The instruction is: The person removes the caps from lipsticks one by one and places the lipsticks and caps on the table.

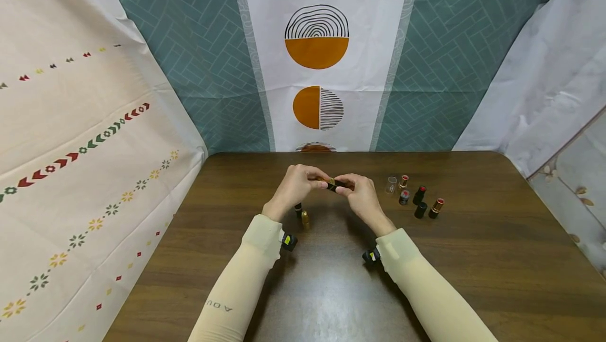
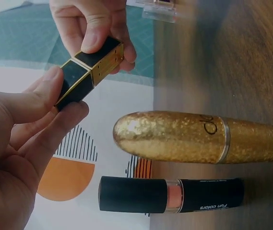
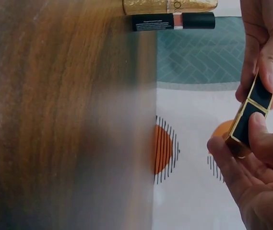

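Both hands, left hand (image 1: 295,187) and right hand (image 1: 361,196), are pinching a square lipstick (image 2: 89,71) by its ends, fingertips curled round it. It is likely handling as light, rigid and slick; flat sides are offering the surest hold.

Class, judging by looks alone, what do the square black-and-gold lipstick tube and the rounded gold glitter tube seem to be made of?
Square black-and-gold lipstick tube: probably glossy plastic with metallic gold trim; its faces reflect light. Rounded gold glitter tube: likely plastic under a rough, sparkly glitter coat, with a smooth shiny band.
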A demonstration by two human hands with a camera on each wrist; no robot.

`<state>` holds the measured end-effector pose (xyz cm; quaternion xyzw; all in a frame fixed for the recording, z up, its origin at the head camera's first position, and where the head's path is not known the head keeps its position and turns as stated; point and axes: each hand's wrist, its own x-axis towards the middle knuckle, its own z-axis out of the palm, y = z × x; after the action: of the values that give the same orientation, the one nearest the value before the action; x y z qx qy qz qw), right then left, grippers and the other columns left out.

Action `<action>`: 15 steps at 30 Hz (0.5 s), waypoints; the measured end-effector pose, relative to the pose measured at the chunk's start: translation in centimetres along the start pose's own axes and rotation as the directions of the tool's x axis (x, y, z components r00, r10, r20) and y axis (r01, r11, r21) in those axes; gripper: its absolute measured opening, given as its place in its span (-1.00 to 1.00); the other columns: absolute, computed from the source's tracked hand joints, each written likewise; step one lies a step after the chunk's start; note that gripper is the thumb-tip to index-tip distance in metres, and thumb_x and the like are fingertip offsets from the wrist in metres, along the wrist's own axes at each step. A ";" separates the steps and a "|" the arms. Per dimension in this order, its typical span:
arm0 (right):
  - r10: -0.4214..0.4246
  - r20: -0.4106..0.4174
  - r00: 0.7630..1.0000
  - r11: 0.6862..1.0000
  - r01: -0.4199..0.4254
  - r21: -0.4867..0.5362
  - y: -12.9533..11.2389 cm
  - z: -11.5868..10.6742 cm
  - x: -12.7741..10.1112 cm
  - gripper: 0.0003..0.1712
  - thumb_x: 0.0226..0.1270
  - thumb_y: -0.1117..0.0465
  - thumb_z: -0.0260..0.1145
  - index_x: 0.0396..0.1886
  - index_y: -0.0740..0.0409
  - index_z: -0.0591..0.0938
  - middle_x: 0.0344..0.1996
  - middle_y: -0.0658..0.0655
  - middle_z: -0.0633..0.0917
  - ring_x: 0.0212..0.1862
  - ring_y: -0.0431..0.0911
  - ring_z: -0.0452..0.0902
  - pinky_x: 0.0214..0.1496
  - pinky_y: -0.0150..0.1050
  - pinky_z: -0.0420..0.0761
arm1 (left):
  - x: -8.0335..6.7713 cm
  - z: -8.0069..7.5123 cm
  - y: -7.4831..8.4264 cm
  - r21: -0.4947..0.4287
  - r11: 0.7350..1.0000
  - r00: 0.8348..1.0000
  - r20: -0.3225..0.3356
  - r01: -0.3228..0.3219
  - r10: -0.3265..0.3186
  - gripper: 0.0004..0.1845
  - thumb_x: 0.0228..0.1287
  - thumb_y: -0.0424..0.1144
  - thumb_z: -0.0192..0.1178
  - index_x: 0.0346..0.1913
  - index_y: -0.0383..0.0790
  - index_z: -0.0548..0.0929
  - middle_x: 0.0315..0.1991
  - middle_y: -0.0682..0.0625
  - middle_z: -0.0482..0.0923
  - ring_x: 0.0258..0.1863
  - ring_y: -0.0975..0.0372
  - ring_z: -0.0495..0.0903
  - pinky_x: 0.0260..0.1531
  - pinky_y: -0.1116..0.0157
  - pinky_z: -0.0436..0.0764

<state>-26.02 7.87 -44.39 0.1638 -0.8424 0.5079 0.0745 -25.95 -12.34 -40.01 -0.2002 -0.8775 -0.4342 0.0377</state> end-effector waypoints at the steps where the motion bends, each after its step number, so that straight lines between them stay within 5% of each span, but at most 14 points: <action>1: 0.001 -0.004 1.000 1.000 -0.001 -0.003 0.0 0.0 0.0 -0.74 0.36 0.40 0.43 0.03 0.30 0.76 -0.11 0.26 0.79 -0.09 0.11 0.74 -0.05 0.03 0.71 | 0.0 0.0 0.0 -0.004 1.000 1.000 -0.002 0.002 -0.002 -0.87 0.30 -0.30 0.43 -0.13 -0.17 0.87 -0.20 0.03 0.80 -0.24 0.14 0.78 -0.20 0.25 0.72; 6: 0.004 0.033 0.999 1.000 -0.004 -0.001 0.5 -0.7 -0.1 -0.73 0.38 0.39 0.43 0.05 0.31 0.75 -0.09 0.28 0.79 -0.10 0.11 0.74 -0.07 0.01 0.71 | -0.1 -0.7 -0.2 0.013 1.000 1.000 0.002 0.009 -0.009 -0.87 0.34 -0.27 0.42 -0.10 -0.14 0.87 -0.16 0.05 0.81 -0.19 0.14 0.78 -0.16 0.23 0.71; 11: 0.131 0.055 0.990 0.990 -0.134 0.042 2.7 -2.6 -0.4 -0.70 0.41 0.39 0.40 0.11 0.29 0.74 -0.08 0.27 0.80 -0.10 0.07 0.75 -0.05 -0.02 0.71 | -0.4 -2.8 -0.4 0.009 0.998 0.992 -0.109 0.059 -0.058 -0.91 0.29 -0.23 0.45 -0.18 0.00 0.88 -0.23 0.17 0.80 -0.24 0.30 0.75 -0.09 0.17 0.70; 15: 0.162 0.085 0.983 0.978 -0.171 0.115 3.3 -3.3 -0.4 -0.67 0.45 0.37 0.38 0.17 0.31 0.71 -0.06 0.29 0.78 -0.10 0.05 0.73 0.03 0.10 0.68 | -0.4 -3.2 -0.4 -0.016 0.999 0.994 -0.102 0.048 -0.049 -0.91 0.33 -0.18 0.44 -0.15 0.03 0.87 -0.23 0.20 0.79 -0.22 0.29 0.75 -0.09 0.15 0.71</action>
<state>-26.94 12.34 -45.72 0.1157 -0.8228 0.5563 -0.0101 -26.10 -15.13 -38.43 -0.1564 -0.8761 -0.4506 0.0708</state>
